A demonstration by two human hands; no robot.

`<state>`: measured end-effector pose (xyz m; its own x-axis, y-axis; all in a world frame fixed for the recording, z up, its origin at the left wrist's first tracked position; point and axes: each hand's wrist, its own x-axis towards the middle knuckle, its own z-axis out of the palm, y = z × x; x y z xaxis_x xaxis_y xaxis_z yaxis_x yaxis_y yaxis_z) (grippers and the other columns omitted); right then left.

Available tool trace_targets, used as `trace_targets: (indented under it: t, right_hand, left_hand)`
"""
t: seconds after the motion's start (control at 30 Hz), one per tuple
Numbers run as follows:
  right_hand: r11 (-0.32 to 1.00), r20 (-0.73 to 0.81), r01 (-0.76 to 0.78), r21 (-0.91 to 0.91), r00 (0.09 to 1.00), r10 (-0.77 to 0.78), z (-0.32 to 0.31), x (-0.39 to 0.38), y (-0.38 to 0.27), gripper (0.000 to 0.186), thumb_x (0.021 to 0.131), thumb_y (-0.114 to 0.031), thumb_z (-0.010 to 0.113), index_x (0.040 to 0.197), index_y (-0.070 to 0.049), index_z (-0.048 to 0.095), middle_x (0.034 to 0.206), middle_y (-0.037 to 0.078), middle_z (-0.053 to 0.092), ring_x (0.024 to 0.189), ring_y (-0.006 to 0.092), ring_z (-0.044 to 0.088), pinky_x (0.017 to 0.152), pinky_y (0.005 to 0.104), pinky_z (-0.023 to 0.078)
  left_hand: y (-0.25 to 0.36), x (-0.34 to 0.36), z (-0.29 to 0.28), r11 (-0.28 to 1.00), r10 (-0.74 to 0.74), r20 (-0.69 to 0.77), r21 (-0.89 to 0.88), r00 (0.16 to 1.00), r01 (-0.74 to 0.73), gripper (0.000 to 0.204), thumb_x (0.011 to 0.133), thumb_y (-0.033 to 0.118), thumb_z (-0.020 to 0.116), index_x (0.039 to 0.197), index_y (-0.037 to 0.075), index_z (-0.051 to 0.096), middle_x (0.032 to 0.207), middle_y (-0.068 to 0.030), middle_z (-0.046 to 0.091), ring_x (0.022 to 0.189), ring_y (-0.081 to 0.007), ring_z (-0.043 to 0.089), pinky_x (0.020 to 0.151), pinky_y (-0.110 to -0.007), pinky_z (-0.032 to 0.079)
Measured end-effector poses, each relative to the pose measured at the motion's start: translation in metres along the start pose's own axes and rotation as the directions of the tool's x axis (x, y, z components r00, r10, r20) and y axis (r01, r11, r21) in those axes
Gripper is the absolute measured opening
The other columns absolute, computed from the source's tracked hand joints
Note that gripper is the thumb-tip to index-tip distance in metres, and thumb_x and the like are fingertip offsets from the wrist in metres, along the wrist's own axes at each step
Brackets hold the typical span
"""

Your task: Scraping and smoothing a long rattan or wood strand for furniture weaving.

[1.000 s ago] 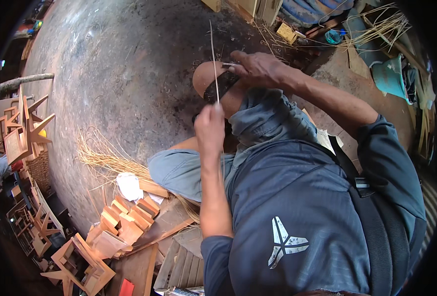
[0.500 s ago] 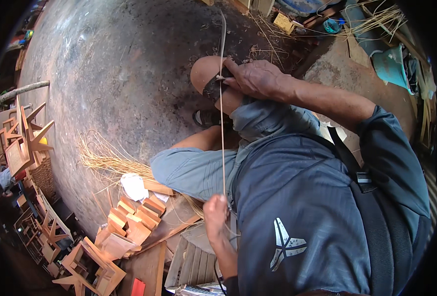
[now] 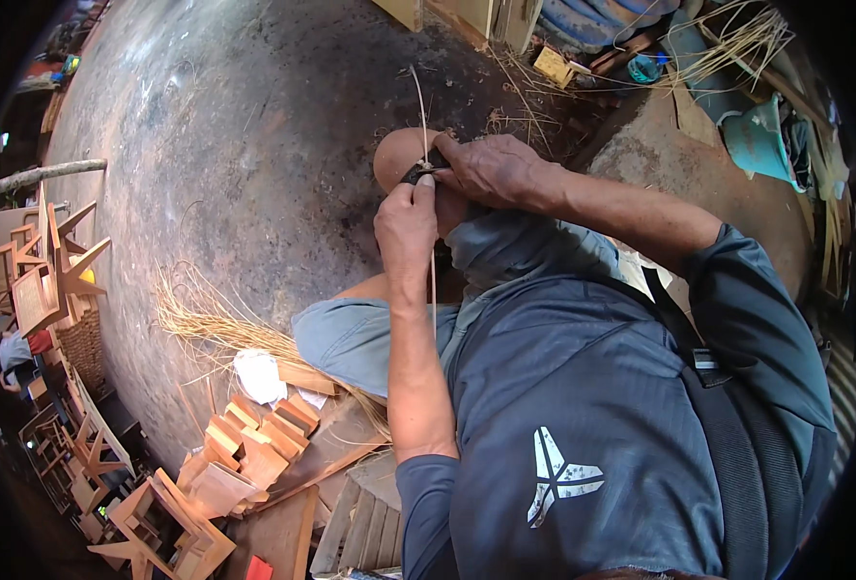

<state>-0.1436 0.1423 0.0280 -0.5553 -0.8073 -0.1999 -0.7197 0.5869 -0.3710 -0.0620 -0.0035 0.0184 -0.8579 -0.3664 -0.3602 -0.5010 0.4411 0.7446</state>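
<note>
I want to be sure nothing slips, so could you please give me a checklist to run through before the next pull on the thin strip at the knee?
1. Left hand pinches the thin strip close to the knee: ok.
2. Right hand presses the dark tool on the knee: ok.
3. Strip runs on past the tool over the floor: ok.
4. Which way the tool's edge faces, relative to the fingers: cannot tell.
5. Strip whole, with no split: cannot tell.
6. Spare straw bundle lies beside the left leg: ok.
</note>
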Motion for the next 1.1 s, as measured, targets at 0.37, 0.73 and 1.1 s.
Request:
trace_targets:
  t: [0.37, 0.73, 1.1]
  right_hand:
    - [0.999, -0.273, 0.015, -0.044, 0.962, -0.026, 0.023, 0.003, 0.017, 0.026, 0.094, -0.028, 0.042, 0.1, -0.003, 0.047, 0.068, 0.005, 0.05, 0.056, 0.0171, 0.056, 0.047, 0.0246, 0.042]
    - [0.98, -0.207, -0.139, 0.14, 0.964, 0.166, 0.014, 0.007, 0.021, 0.037, 0.091, -0.034, 0.048, 0.101, 0.001, 0.05, 0.076, 0.018, 0.063, 0.071, 0.0329, 0.063, 0.061, 0.0388, 0.05]
    - [0.214, 0.225, -0.211, 0.954, 0.974, -0.042, -0.017, -0.043, -0.028, 0.034, 0.086, -0.027, 0.06, 0.105, 0.001, 0.056, 0.09, 0.007, 0.061, 0.087, 0.0117, 0.055, 0.077, 0.0277, 0.046]
  left_hand:
    - [-0.08, -0.12, -0.038, 0.98, -0.112, 0.174, -0.145, 0.978, 0.138, 0.031, 0.091, 0.023, 0.052, 0.066, 0.006, 0.046, 0.053, 0.0023, 0.04, 0.043, -0.0064, 0.037, 0.04, -0.024, 0.033]
    - [-0.118, -0.299, -0.139, 0.612, -0.169, -0.149, -0.791, 0.974, -0.015, 0.024, 0.088, 0.019, 0.058, 0.07, 0.008, 0.044, 0.05, 0.0006, 0.038, 0.037, -0.0101, 0.036, 0.039, -0.027, 0.036]
    - [0.015, -0.088, -0.047, 0.796, -0.07, -0.027, -0.604, 0.997, 0.04, 0.016, 0.094, 0.016, 0.05, 0.098, 0.002, 0.055, 0.072, -0.0025, 0.054, 0.054, -0.006, 0.047, 0.049, -0.018, 0.04]
